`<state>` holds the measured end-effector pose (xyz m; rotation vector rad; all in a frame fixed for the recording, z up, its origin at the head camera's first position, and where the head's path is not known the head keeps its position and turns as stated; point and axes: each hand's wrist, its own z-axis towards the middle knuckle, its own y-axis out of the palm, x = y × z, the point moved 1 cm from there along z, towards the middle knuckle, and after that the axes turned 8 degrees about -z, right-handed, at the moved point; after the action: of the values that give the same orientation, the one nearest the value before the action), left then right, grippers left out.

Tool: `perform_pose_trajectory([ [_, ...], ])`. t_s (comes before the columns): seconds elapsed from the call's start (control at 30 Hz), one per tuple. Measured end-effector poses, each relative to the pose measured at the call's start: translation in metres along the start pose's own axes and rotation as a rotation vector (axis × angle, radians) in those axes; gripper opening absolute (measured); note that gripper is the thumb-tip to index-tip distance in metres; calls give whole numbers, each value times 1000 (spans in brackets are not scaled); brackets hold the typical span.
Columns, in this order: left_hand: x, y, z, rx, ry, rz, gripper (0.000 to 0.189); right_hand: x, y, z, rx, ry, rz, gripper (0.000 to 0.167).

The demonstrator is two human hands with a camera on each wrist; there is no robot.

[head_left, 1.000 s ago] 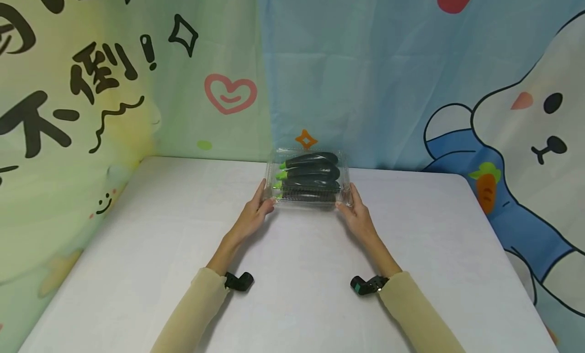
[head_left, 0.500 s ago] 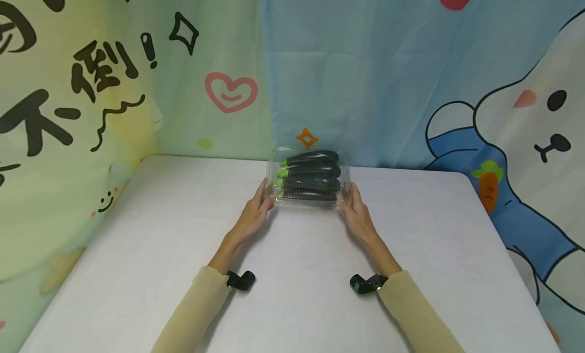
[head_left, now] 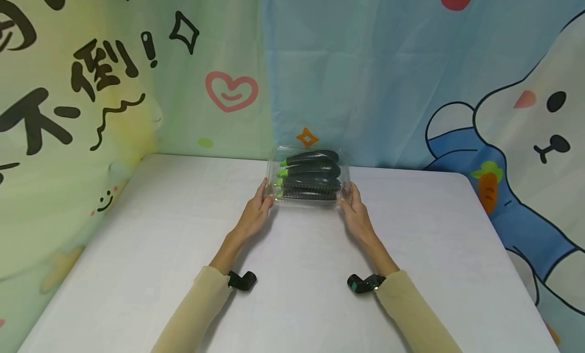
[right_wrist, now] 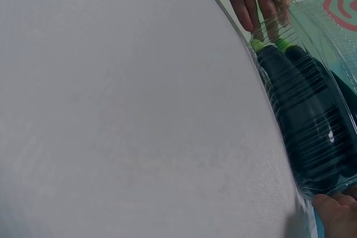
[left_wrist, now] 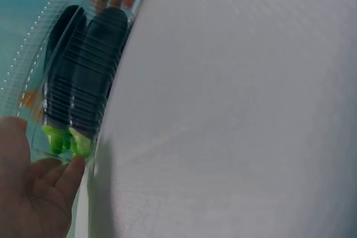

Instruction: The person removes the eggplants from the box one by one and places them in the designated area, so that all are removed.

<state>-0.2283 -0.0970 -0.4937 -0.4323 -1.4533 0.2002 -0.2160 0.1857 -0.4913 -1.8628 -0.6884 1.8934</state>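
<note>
A clear plastic box (head_left: pixel 345 173) is at the back middle of the table, between both hands. Several dark eggplants (head_left: pixel 313 170) with bright green stem ends lie side by side inside it, stems toward the left. My left hand (head_left: pixel 253 216) grips the box's left end, thumb on the near corner and fingers along the side. At the opposite end, my right hand (head_left: pixel 358 217) holds it the same way. The left wrist view shows the ribbed side wall (left_wrist: pixel 92 54) close up, with the left thumb at the stem end. Some fingertips are hidden behind the box.
A white cloth covers the table (head_left: pixel 306 271), whose back edge runs just behind the box. Printed curtains (head_left: pixel 315 78) hang behind and to the left, and a cartoon bear (head_left: pixel 534 114) is printed at right. Black wrist cameras (head_left: pixel 244 281) sit on both wrists.
Both hands keep their grip and the box stays in place. Only a slight shift of the right wrist inward and of the head view shows.
</note>
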Motion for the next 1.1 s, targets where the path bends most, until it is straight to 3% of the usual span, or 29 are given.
perform_pose_trajectory([
  [0.63, -1, 1, 0, 18, 4, 4, 60, -1, 2, 4, 45, -7, -30, 58],
  [0.9, 2, -3, 2, 92, 172, 97, 55, -2, 0, 5, 28, -15, -19, 59],
  [1.1, 1, -3, 2, 84, 121, 99, 50, 0, 2, 4, 28, 16, -5, 62],
])
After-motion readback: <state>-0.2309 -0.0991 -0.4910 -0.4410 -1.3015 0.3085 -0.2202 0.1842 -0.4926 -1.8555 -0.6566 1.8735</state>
